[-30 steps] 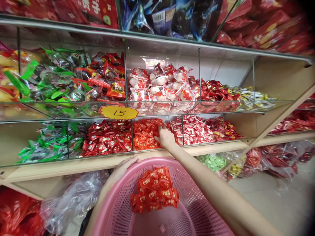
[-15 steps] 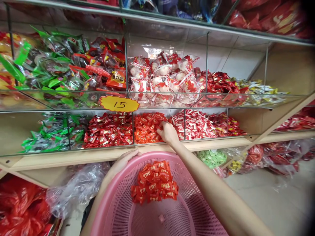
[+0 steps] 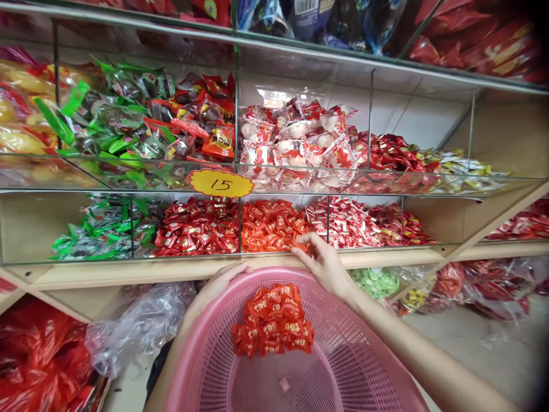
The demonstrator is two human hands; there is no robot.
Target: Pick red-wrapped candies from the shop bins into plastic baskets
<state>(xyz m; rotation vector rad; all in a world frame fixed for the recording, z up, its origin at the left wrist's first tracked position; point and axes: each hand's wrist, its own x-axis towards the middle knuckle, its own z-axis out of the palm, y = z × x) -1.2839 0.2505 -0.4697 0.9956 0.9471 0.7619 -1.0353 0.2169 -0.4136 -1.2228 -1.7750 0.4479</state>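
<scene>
A pink perforated plastic basket stands tilted in front of me, below the lower shelf. Inside it lies a heap of red-orange wrapped candies with pale lettering. My left hand holds the basket's rim at the far left, fingers laid along it. At the front edge of a bin of matching red-orange candies, my right hand has its thumb and fingers bent around a bit of orange wrapper; how many pieces it holds is hidden.
Glass-fronted bins of dark red candies and red-and-white candies flank the orange ones. A yellow price tag reading 15 hangs above. The wooden shelf edge runs behind the basket. Plastic bags lie below the shelf.
My right hand has come back out of the candy bin, toward me and to the right, nearer the basket rim. My left hand stays on the rim. The view has shifted slightly.
</scene>
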